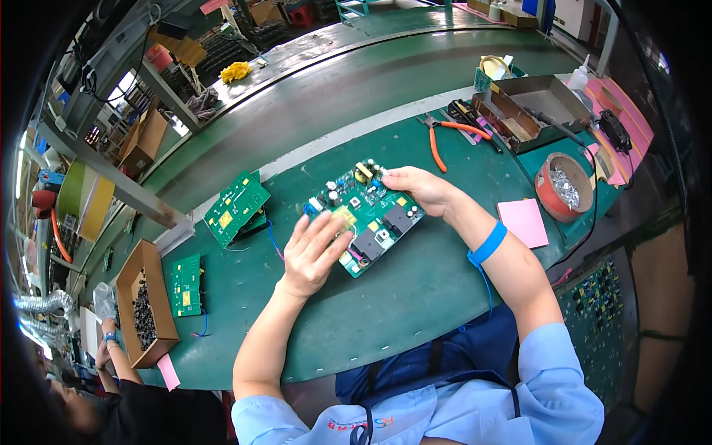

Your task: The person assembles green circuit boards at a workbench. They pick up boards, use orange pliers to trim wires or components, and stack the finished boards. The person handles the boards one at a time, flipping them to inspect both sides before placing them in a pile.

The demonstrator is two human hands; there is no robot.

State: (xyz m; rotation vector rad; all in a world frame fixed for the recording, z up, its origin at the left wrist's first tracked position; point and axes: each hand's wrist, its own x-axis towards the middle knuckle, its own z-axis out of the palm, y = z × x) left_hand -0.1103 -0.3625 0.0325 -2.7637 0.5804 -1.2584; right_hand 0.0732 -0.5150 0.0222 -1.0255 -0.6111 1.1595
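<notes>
A green circuit board (380, 206) crowded with capacitors, black blocks and yellow parts is held above the green bench. My right hand (424, 188) grips its upper right edge, thumb on top and the other fingers hidden underneath. My left hand (314, 251) is at the board's left side, palm down, its fingers stretched out over the parts. Whether those fingertips touch the board I cannot tell. Around my right forearm sits a blue wrist strap (488, 243) with a thin cord.
More circuit boards (239, 208) lie stacked to the left, with a single board (185, 286) nearer. Beside it stands a cardboard box (165, 315) of black parts; a co-worker's hand (106, 350) is beyond. Rightward are orange-handled cutters (436, 148), a pink pad (523, 224), a red tub (550, 206) and a metal tray (545, 87).
</notes>
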